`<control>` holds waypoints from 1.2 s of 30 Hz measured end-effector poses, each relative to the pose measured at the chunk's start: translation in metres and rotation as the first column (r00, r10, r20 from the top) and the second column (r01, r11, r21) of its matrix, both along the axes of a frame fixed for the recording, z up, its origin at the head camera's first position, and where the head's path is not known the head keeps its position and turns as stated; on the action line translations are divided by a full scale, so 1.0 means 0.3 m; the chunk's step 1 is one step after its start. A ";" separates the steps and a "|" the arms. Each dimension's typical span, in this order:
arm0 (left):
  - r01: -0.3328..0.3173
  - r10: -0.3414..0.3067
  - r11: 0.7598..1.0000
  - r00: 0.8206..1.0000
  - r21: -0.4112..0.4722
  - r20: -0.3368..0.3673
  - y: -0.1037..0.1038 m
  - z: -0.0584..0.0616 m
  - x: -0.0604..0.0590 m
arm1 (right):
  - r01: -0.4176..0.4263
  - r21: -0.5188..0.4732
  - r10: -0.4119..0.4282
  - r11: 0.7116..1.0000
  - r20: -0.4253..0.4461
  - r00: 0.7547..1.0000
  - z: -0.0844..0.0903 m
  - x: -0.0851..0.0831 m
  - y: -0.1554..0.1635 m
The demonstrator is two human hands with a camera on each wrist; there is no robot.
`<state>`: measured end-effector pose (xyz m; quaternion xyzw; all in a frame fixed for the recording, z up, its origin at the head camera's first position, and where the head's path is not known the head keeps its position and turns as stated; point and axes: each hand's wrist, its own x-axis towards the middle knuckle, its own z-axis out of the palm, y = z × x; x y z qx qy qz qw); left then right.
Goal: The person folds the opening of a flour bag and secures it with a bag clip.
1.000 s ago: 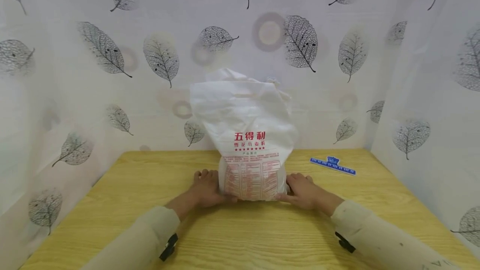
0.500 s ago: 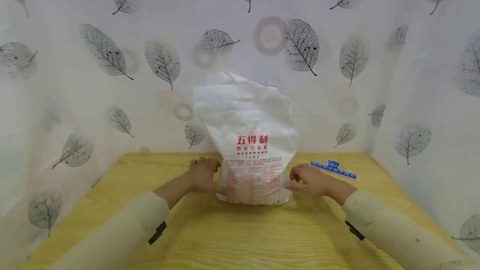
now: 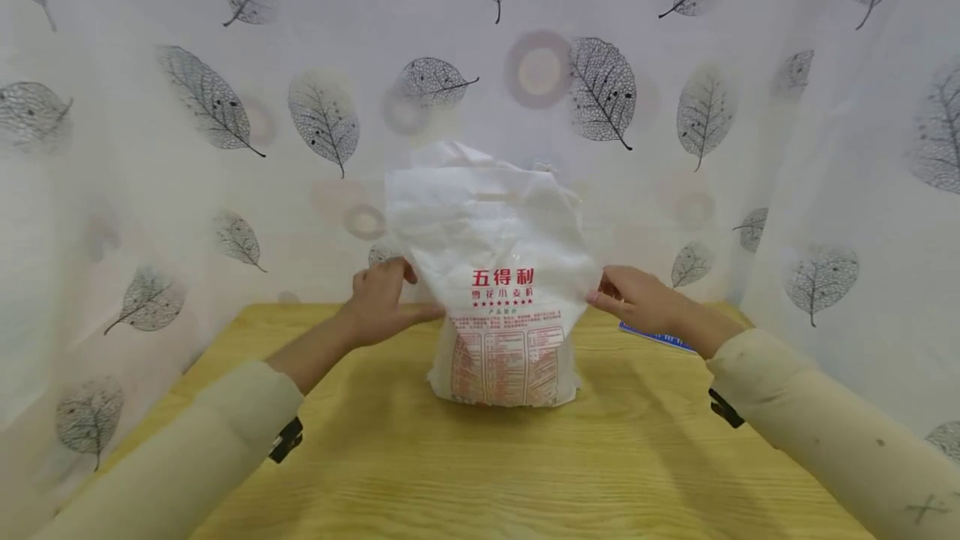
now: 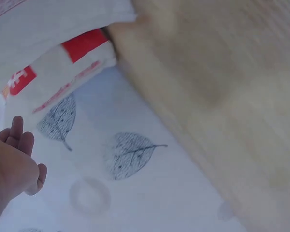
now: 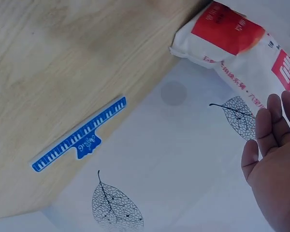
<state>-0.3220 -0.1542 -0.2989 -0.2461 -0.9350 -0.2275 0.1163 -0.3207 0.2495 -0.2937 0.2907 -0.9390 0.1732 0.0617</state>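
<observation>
A white plastic bag (image 3: 495, 273) with red print stands upright on the yellow wooden table (image 3: 487, 465), its crumpled top loose. My left hand (image 3: 386, 297) is at the bag's left side at mid height; its thumb reaches to the bag's front and its fingers are loosely curled. At the bag's right edge my right hand (image 3: 626, 297) has its fingertips against the plastic. In the right wrist view the right hand (image 5: 275, 164) has straight fingers just off the bag (image 5: 232, 38). In the left wrist view the left hand (image 4: 12, 169) sits below the bag (image 4: 48, 43) and holds nothing.
A blue ruler-like clip (image 5: 79, 141) lies near the table's back right edge, half hidden behind my right wrist in the head view (image 3: 660, 338). Leaf-patterned white curtains (image 3: 225, 148) close in the table at the back and on both sides.
Both hands have risen from the table beside the bag's base to mid height along its sides. The bag has stayed in place.
</observation>
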 end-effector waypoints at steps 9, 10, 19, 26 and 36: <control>-0.068 0.084 0.993 0.984 0.101 -0.160 -0.016 0.211 -0.023 | 0.010 -0.001 -0.010 1.000 -0.187 0.982 0.109 -0.018 -0.036; -0.084 0.103 0.991 0.978 0.108 -0.180 -0.010 0.234 -0.026 | 0.016 0.010 -0.014 1.000 -0.203 0.979 0.118 -0.019 -0.040; -0.161 0.147 0.987 0.938 -0.021 -0.314 0.162 0.433 -0.015 | 0.078 0.107 -0.029 0.991 -0.400 0.916 0.162 -0.004 -0.080; -0.044 -0.057 0.968 0.920 -0.247 -0.388 0.315 0.471 -0.002 | 0.035 0.176 0.073 0.984 -0.572 0.817 0.151 -0.014 -0.092; 0.036 -0.147 0.949 0.928 -0.312 -0.343 0.403 0.466 0.018 | -0.024 0.285 0.241 0.958 -0.761 0.602 0.124 -0.020 -0.113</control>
